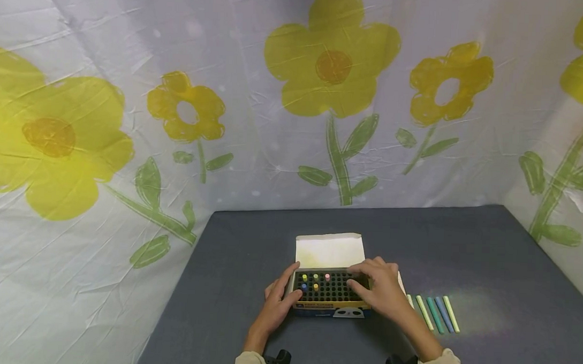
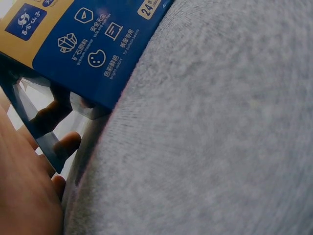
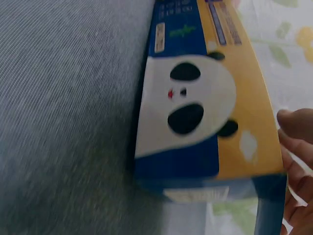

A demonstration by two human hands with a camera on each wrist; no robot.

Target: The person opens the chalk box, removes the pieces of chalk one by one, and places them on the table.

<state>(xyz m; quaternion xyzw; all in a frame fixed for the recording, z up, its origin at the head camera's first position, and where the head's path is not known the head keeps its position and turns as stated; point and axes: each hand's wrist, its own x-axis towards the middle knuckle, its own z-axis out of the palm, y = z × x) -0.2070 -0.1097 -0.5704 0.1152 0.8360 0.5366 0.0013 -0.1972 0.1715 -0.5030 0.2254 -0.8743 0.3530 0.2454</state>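
Chalk box [image 1: 329,305], a blue and yellow cardboard one with a panda face printed on its front, stands on the dark grey cloth table [image 1: 250,245] between your two hands, and its white lid flap [image 1: 330,250] is folded up behind your fingertips. Your left hand [image 1: 280,298] holds the left end of the box: the thumb curls over the top edge and the other fingers lie along the side wall. Your right hand [image 1: 377,287] lies on the right part of the open top, with the fingers bent down onto the black grid of holes [image 1: 328,288]; you cannot tell from the pictures if they pinch a piece. A few coloured chalk ends [image 1: 315,281] (yellow, pink, blue, orange) show in the holes just beside your left thumb. To the right of your right hand, near the wrist, a row of loose chalk sticks [image 1: 436,313] in pale yellow, green and blue lies flat on the table, side by side.
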